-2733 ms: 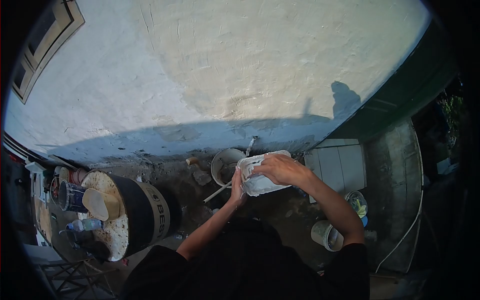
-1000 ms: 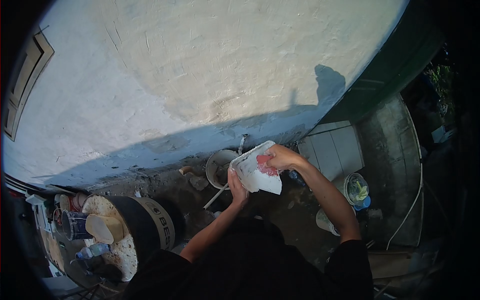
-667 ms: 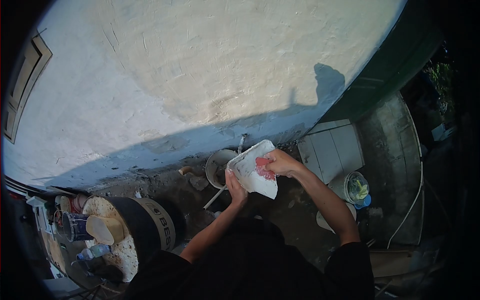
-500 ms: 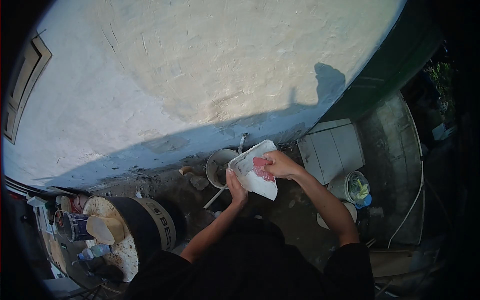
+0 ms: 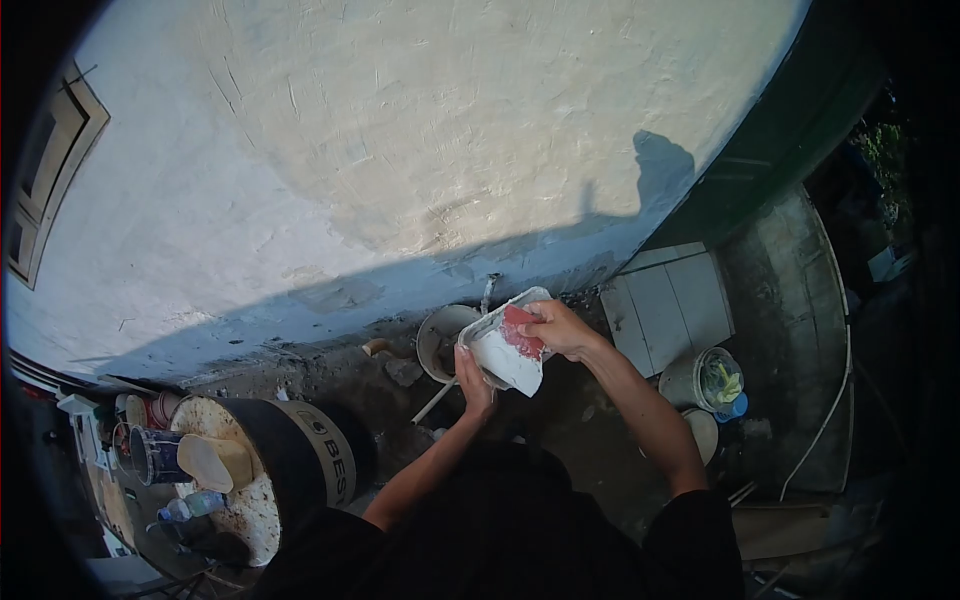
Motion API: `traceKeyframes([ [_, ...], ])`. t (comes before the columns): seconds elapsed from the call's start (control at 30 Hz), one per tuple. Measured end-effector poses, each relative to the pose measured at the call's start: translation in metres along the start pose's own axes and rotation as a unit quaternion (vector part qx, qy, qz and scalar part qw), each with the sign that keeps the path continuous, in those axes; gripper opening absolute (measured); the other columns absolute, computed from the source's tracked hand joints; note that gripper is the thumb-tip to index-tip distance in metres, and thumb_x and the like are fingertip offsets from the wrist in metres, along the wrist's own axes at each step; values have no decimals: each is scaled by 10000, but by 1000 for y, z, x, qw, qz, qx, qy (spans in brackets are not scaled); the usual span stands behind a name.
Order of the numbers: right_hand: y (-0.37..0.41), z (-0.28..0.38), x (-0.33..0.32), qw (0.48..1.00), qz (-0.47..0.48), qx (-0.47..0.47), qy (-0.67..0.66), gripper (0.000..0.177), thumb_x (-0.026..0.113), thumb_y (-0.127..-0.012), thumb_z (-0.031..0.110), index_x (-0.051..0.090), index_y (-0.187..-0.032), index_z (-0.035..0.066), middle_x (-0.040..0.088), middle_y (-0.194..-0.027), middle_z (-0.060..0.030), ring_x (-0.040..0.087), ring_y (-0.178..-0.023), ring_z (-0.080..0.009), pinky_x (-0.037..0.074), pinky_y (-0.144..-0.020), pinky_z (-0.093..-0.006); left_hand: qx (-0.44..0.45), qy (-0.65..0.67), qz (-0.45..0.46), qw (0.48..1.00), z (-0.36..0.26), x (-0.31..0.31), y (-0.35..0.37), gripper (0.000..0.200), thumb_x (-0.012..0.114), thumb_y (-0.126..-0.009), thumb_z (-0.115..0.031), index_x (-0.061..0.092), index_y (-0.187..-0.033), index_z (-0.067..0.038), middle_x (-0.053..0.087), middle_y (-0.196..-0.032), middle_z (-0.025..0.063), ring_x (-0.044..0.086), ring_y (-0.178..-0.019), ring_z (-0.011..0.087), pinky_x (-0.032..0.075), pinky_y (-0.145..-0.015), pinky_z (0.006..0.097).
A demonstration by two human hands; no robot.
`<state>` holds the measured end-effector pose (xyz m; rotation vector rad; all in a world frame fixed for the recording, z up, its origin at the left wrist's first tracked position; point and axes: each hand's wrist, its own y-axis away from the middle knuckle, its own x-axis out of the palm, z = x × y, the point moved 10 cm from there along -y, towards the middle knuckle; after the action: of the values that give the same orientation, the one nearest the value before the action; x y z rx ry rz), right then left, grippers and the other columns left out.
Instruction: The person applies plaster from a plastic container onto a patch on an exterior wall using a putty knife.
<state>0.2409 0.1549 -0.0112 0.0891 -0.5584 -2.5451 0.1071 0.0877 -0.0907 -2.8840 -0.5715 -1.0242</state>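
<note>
My left hand (image 5: 477,388) grips the near left side of a white scoop-shaped container (image 5: 512,372), cut open on one side and coated with white paste. Pinched in my right hand (image 5: 563,330) is a flat red scraper (image 5: 521,332) smeared with the same paste. The scraper rests over the container's inside, close to its far right wall. Part of the scraper is covered by my right fingers. Just behind and left of the container stands a round bucket (image 5: 432,345) on the ground.
A plastered wall (image 5: 400,150) rises ahead, with a pipe (image 5: 489,292) at its foot. At left stands a drum (image 5: 300,445) bearing a cut tub (image 5: 218,462) and a bottle (image 5: 192,505). Pale panels (image 5: 668,305) and a bucket with green leaves (image 5: 700,378) are at right.
The container has tilted in my left hand, so less of its inside shows. My right hand with the scraper has shifted slightly left. The view has moved a little.
</note>
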Motion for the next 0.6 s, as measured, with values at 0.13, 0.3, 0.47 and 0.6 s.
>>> traceKeyframes([
  [0.13,-5,-8,-4,999,-47,-7,-25,149,547,-867,-20,610,-998,-51,636,-882,-70,605,-759,-115,497,-664,-253,5,-10,5,1000,-4,4,2,365,270,-1013,-256,430,-1214,4,516,-1158,124,512,-1074,196,389,-949,328],
  [0.3,-3,-16,-4,993,-113,-9,-46,162,548,-871,-14,607,-1015,-58,642,-904,-90,620,-789,-135,511,-705,-269,20,-36,12,999,0,-2,-3,373,263,-1014,-268,436,-1205,3,518,-1149,120,509,-1068,189,389,-943,323],
  [0.47,3,-24,-3,980,-132,-19,-151,191,557,-869,-12,601,-1048,-60,643,-935,-94,622,-809,-140,514,-722,-273,19,-28,13,999,-4,1,-4,386,261,-1014,-281,440,-1205,3,523,-1137,119,513,-1061,188,399,-930,323],
  [0.6,11,-24,-2,971,-134,-25,-194,206,570,-865,-5,598,-1064,-51,643,-949,-93,624,-808,-142,515,-723,-274,26,-45,24,998,-8,6,-4,398,264,-1014,-289,441,-1210,8,525,-1135,120,513,-1057,187,399,-928,322],
])
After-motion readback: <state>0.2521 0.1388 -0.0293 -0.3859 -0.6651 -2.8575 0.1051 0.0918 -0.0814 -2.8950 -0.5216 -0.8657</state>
